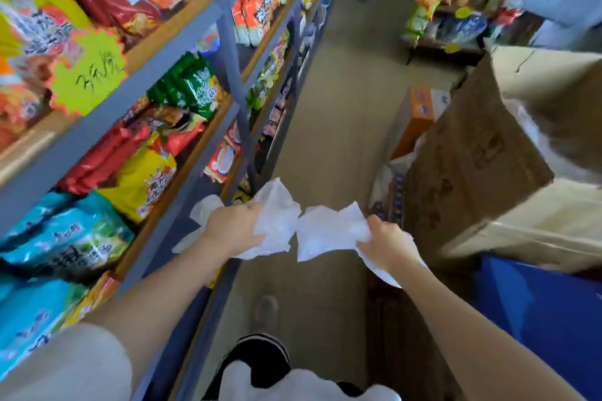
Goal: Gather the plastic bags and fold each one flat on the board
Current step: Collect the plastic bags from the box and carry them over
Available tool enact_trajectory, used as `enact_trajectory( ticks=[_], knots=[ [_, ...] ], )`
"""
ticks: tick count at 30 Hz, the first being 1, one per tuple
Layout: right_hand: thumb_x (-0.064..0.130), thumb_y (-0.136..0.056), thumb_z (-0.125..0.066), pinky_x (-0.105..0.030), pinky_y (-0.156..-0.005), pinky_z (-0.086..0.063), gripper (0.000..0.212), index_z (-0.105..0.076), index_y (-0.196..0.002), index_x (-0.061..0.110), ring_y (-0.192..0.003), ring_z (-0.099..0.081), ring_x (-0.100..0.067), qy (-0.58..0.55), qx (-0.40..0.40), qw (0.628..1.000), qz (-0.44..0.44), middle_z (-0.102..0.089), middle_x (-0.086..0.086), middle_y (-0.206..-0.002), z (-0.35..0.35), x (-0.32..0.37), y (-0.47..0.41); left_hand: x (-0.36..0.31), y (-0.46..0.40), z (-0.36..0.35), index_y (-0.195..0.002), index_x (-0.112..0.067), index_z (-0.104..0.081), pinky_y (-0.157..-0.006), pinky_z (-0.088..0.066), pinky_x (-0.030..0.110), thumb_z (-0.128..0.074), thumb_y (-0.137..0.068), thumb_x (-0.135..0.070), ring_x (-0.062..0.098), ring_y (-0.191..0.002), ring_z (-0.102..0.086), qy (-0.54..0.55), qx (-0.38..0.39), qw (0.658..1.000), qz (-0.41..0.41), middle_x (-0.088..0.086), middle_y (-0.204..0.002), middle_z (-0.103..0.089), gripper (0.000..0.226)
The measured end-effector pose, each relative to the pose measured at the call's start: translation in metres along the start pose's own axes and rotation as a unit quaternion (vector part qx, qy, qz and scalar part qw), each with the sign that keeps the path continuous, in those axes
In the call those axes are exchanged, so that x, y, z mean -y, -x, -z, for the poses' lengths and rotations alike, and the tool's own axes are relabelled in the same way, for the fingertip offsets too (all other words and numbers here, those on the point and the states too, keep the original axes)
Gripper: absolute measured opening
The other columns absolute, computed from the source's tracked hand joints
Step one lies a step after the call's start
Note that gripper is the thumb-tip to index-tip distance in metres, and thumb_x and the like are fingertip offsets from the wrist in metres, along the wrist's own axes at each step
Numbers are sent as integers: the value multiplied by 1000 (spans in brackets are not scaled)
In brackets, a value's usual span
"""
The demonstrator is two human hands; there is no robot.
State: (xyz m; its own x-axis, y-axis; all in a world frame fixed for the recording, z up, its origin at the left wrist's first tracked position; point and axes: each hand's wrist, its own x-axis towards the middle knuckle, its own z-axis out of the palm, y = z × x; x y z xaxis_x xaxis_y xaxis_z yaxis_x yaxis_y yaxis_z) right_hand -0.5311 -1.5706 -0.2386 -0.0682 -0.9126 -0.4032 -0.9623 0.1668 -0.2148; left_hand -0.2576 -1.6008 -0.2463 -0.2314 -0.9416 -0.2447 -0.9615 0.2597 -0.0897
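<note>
The left hand (233, 229) is gripping one crumpled bag (277, 215), the right hand (389, 242) another (325, 233) (no board showing); keeping them separate should ease folding.

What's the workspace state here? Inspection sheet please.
Surface: no board in view; tiled aisle floor.
Job's things: crumpled white plastic bags, one bunch per hand, held in mid-air, unfolded.
Clutter: large brown cardboard box at right; blue bin below it.
Grips: left hand and right hand each clutch bags.
Cables: nothing seen.
Surroundings: grey metal shelves of snack packets at left.
</note>
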Motion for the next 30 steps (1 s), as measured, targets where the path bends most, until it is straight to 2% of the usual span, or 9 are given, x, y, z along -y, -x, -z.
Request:
enact_trajectory(
  ticks=[3,6,10,12,17,19,25,28,30],
  knots=[
    [26,-89,-35,-51,-89,-48,32,-43,-120,19,-107,-53,-37,9,0,999,-30,-55,-8,-114,24,7,-84,19,-98,14,-125,-17,-41,-65,-44,32,-51,-85,-50,26,-93,-62,8,-9,1000,-15,5,-105,-64,53],
    [40,-82,-38,-53,-82,-50,34,-45,-113,28,-96,-56,-35,-73,-15,991,-113,-60,-5,-103,58,15,-163,34,-186,48,-124,-16,-42,-66,-45,33,-52,-85,-50,27,-92,-62,28,-11,998,-46,6,-106,-64,53],
    [37,-91,-46,-35,-77,-48,33,-51,-117,18,-96,-60,-32,-89,-78,986,-114,-62,-9,-108,129,17,-256,37,-316,95,-127,-16,-39,-64,-44,32,-52,-84,-48,28,-91,-61,51,-46,992,-104,7,-106,-62,55],
    [34,-95,-42,-34,-73,-46,35,-51,-119,10,-98,-60,-33,-117,-113,978,-133,-62,-11,-110,160,0,-298,27,-378,115,-125,-16,-41,-63,-45,33,-51,-83,-45,29,-88,-61,68,-55,989,-119,9,-103,-63,52],
    [37,-91,-47,-30,-66,-39,26,-54,-100,13,-76,-52,-20,-234,-207,926,-210,-60,-3,-90,217,-74,-422,-26,-535,158,-122,-18,-43,-65,-47,32,-52,-84,-46,27,-87,-63,50,-54,986,-147,6,-102,-65,48],
    [33,-90,-52,-28,-67,-38,24,-56,-100,11,-77,-52,-20,-265,-211,914,-225,-58,-4,-88,239,-98,-470,-46,-594,175,-118,-19,-45,-63,-46,31,-50,-84,-47,26,-88,-63,42,-47,987,-150,5,-103,-65,44],
    [39,-91,-35,-32,-69,-44,42,-60,-112,14,-85,-61,-30,-245,-219,905,-270,-67,-11,-97,314,-152,-596,-95,-737,245,-111,-15,-46,-59,-33,28,-52,-85,-47,28,-93,-61,23,-38,984,-174,7,-106,-63,42],
    [35,-91,-46,-30,-71,-42,34,-60,-109,10,-92,-61,-32,-291,-218,888,-281,-64,-13,-99,349,-171,-649,-104,-806,271,-114,-16,-46,-58,-33,29,-52,-85,-48,27,-91,-62,50,-59,983,-164,5,-105,-64,43],
    [33,-89,-51,-28,-69,-38,33,-60,-106,6,-85,-59,-30,-301,-211,884,-290,-60,-9,-89,363,-185,-685,-109,-854,280,-116,-15,-46,-59,-34,29,-52,-85,-49,26,-92,-61,73,-65,982,-159,4,-106,-63,46]
  ],
)
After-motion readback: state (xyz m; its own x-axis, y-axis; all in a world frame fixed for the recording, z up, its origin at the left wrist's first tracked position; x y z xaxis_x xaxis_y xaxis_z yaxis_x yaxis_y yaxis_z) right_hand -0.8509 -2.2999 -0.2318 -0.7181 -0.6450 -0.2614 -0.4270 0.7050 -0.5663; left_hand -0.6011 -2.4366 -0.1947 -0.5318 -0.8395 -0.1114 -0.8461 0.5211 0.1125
